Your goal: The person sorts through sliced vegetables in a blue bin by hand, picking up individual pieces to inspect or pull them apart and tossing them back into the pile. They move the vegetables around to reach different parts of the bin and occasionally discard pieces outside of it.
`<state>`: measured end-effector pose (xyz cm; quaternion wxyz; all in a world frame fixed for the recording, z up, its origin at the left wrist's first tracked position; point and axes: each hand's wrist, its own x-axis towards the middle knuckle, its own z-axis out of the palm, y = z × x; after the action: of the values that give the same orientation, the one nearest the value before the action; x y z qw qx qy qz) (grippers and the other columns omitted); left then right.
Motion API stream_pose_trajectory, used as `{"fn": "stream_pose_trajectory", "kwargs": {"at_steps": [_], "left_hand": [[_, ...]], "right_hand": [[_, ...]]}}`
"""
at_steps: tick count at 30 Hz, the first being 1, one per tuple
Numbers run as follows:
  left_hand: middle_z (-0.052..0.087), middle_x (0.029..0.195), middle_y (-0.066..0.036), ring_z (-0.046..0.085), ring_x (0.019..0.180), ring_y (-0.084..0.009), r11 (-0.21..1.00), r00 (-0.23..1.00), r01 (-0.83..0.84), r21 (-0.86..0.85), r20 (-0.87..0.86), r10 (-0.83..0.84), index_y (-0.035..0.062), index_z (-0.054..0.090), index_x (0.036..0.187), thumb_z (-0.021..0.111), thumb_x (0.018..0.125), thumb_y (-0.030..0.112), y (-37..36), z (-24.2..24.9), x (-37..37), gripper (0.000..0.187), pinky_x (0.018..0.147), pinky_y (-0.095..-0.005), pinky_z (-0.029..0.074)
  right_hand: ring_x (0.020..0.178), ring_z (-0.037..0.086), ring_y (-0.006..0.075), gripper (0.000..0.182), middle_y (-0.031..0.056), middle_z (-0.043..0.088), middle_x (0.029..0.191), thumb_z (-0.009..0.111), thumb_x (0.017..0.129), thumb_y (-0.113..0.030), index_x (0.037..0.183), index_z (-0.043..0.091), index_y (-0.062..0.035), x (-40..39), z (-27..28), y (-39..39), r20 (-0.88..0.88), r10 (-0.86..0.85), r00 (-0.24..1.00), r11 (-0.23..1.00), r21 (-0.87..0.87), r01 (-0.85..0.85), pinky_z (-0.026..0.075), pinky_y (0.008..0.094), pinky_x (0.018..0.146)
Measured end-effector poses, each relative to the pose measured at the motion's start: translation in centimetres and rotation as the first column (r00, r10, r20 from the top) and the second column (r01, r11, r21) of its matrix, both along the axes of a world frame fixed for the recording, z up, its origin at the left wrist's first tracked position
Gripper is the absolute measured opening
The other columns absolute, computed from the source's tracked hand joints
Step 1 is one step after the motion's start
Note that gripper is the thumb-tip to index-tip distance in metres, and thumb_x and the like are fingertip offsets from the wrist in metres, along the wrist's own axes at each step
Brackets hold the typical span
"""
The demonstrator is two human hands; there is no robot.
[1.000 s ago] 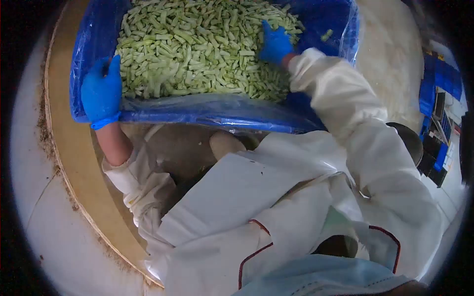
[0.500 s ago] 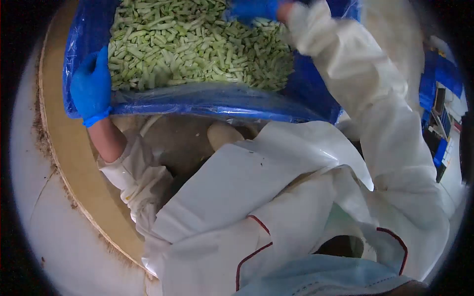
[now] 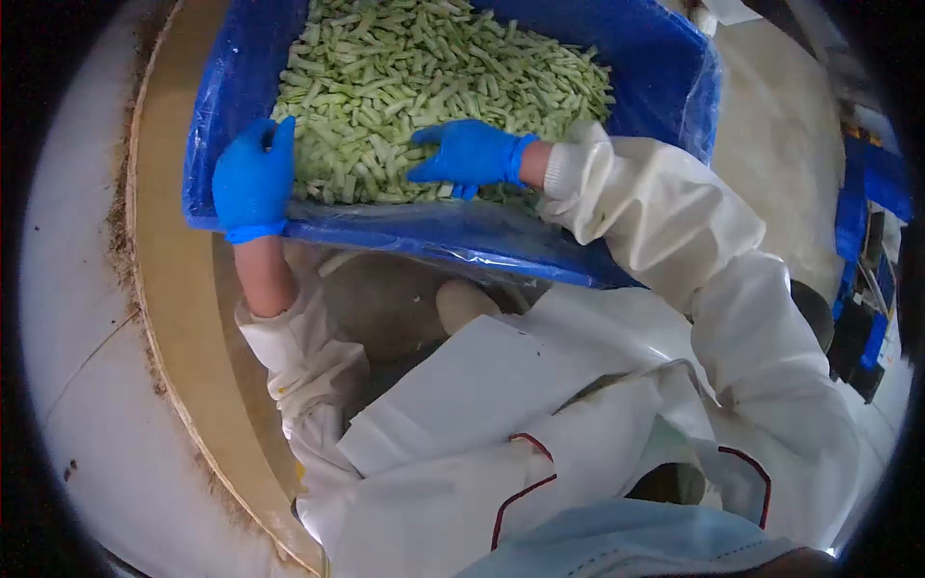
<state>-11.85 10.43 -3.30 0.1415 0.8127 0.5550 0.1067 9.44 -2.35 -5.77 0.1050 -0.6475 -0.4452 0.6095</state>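
Note:
A blue crate [image 3: 699, 116] lined with clear plastic film holds a broad heap of cut pale-green vegetable pieces [image 3: 385, 77]. My left hand [image 3: 253, 178], in a blue glove, is closed round the crate's near-left rim, its thumb toward the vegetables. Over the near side of the heap is my right hand [image 3: 470, 156], also blue-gloved. Its fingers point left and are spread apart, with the lower ones touching the pieces. No piece is visibly held in it, though its palm side is hidden.
A tan curved board edge [image 3: 178, 241] runs down the left, beside a stained white surface [image 3: 87, 289]. Below the crate, a white apron [image 3: 462, 385] covers my front. Blue and dark objects [image 3: 867, 289] stand at the far right.
My right hand has come from the far side of the heap to its near side. The crate and my left hand appear shifted right and slightly down in view.

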Motion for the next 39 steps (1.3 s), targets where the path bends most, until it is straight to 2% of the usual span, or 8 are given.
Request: {"fn": "stream_pose_trajectory", "kwargs": {"at_steps": [3,6,10,14,21,26,34,39], "left_hand": [[0.063,0.086,-0.017,0.060,0.079,-0.0357,1.000,1.000,-0.002,0.010,0.000,0.002,0.0072,0.065,0.091,0.058,0.079,0.036,-0.4,0.1,0.2,0.032,0.069,-0.0411,0.047],[0.063,0.085,-0.018,0.060,0.078,-0.0358,0.998,0.999,0.042,0.046,-0.015,-0.041,0.0068,0.065,0.090,0.058,0.079,0.035,-0.1,-0.6,0.0,0.031,0.068,-0.0415,0.047],[0.063,0.083,-0.018,0.060,0.076,-0.0353,0.985,0.996,0.082,0.149,0.021,-0.086,0.0061,0.065,0.087,0.059,0.079,0.030,-0.5,0.0,0.1,0.026,0.066,-0.0415,0.047],[0.062,0.082,-0.018,0.060,0.074,-0.0346,0.962,0.977,0.147,0.231,0.117,-0.178,0.0056,0.065,0.085,0.060,0.079,0.026,-0.6,-0.1,0.0,0.022,0.065,-0.0410,0.047],[0.062,0.080,-0.017,0.059,0.073,-0.0337,0.953,0.973,0.184,0.241,0.095,-0.212,0.0054,0.065,0.080,0.061,0.079,0.025,-0.5,-0.6,0.4,0.020,0.064,-0.0408,0.047],[0.062,0.081,-0.017,0.060,0.074,-0.0333,0.938,0.963,0.236,0.256,0.069,-0.261,0.0046,0.064,0.082,0.061,0.079,0.022,-0.8,-0.4,0.4,0.018,0.066,-0.0403,0.047],[0.057,0.098,-0.019,0.054,0.092,-0.0336,0.687,0.734,0.645,0.335,-0.024,-0.678,0.0040,0.059,0.102,0.061,0.077,0.012,-5.0,2.3,4.9,0.026,0.075,-0.0385,0.043],[0.052,0.080,-0.016,0.052,0.078,-0.0348,0.764,0.769,0.639,0.087,-0.034,-0.639,0.0034,0.058,0.095,0.057,0.077,0.008,-6.5,2.5,5.1,0.019,0.066,-0.0419,0.041]], "right_hand": [[0.077,0.061,0.0340,0.044,0.0195,0.061,0.096,0.061,0.073,-0.028,0.111,0.056,-0.0062,1.2,-1.5,4.1,0.529,0.067,0.846,0.870,0.384,-0.309,0.050,0.0417,0.072],[0.085,0.058,0.0335,0.033,0.0155,0.061,0.090,0.060,0.074,-0.024,0.104,0.061,-0.0095,1.5,-5.9,7.4,0.578,-0.257,0.774,0.569,0.738,-0.362,0.047,0.0427,0.074],[0.087,0.057,0.0341,0.023,0.0151,0.059,0.087,0.060,0.073,-0.020,0.093,0.063,-0.0092,0.8,-10.2,7.5,0.634,-0.185,0.751,0.623,0.666,-0.409,0.046,0.0436,0.074],[0.083,0.059,0.0359,0.027,0.0193,0.060,0.088,0.054,0.070,-0.014,0.094,0.062,-0.0056,1.1,-7.2,4.1,0.552,0.070,0.831,0.646,0.609,-0.459,0.047,0.0466,0.072],[0.091,0.057,0.0356,0.031,0.0167,0.059,0.101,0.053,0.074,-0.014,0.104,0.061,-0.0116,3.0,-8.8,10.9,0.332,-0.395,0.857,0.506,0.857,-0.099,0.046,0.0449,0.080],[0.088,0.057,0.0340,0.033,0.0151,0.060,0.091,0.057,0.076,-0.035,0.101,0.063,-0.0135,1.7,-10.4,10.4,0.509,-0.285,0.813,0.800,0.593,-0.091,0.046,0.0435,0.075],[0.077,0.060,0.0346,0.023,0.0173,0.062,0.084,0.060,0.079,-0.027,0.092,0.062,-0.0084,-0.3,-3.9,0.6,0.060,-0.265,0.962,0.644,0.754,0.131,0.047,0.0423,0.065],[0.074,0.059,0.0344,0.021,0.0173,0.061,0.082,0.061,0.079,-0.025,0.091,0.062,-0.0084,-0.9,-1.0,-1.6,-0.134,-0.240,0.962,0.551,0.796,0.248,0.047,0.0407,0.063]]}}
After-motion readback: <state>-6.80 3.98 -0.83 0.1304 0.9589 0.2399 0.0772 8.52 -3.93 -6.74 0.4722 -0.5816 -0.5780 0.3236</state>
